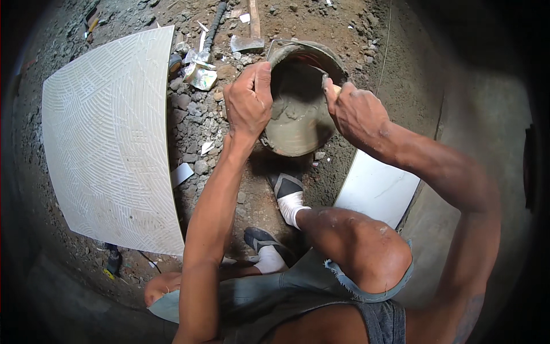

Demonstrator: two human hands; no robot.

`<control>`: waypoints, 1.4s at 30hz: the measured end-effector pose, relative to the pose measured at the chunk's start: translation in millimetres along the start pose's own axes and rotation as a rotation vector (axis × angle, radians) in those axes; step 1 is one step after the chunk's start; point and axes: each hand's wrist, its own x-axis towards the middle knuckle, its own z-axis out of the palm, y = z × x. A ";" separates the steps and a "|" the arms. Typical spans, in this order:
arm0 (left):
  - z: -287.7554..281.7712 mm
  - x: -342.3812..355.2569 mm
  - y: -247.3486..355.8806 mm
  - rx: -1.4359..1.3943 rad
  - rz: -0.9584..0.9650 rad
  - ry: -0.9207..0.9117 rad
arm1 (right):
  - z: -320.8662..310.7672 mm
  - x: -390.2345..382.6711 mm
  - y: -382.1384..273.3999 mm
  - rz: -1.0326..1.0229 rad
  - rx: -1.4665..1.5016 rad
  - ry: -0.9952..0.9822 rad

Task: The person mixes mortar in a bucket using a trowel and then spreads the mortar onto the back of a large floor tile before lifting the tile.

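A dark bucket (pixel 298 140) holds wet grey mortar (pixel 291 114) at the upper centre, tilted toward me. My left hand (pixel 246 100) grips its left rim, beside the raised wire handle. My right hand (pixel 358 114) is closed round the pale handle of a tool (pixel 333 90) at the bucket's right side; its metal end reaches inside, and its full shape is hidden. My feet in dark shoes (pixel 288 184) and white socks are below the bucket.
A large tile (pixel 109 137) with ridged markings lies left; a white marbled tile (pixel 378 186) lies right. An axe-like tool (pixel 245 45), a dark rod (pixel 213 28), crumpled wrapping (pixel 199 74) and rubble (pixel 195 114) lie around the bucket. A grey floor strip (pixel 475 114) runs along the right.
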 end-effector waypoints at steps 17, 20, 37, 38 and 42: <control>-27.6 -31.5 -51.2 -0.056 -0.043 0.068 | 38.8 15.8 5.9 -0.098 1.097 -0.589; -31.4 -30.5 -55.1 -0.062 -0.080 0.084 | 21.1 12.7 -16.5 0.074 1.374 -0.731; -14.2 -29.5 -42.3 0.043 -0.049 0.204 | 51.4 -11.2 -53.6 0.498 3.178 -0.626; -12.0 -27.5 -41.1 0.042 -0.043 0.212 | 38.2 -21.9 -45.9 0.553 2.862 -0.555; -22.0 -21.0 -36.9 0.120 -0.116 0.132 | 10.1 -49.3 -19.9 0.324 1.790 -0.276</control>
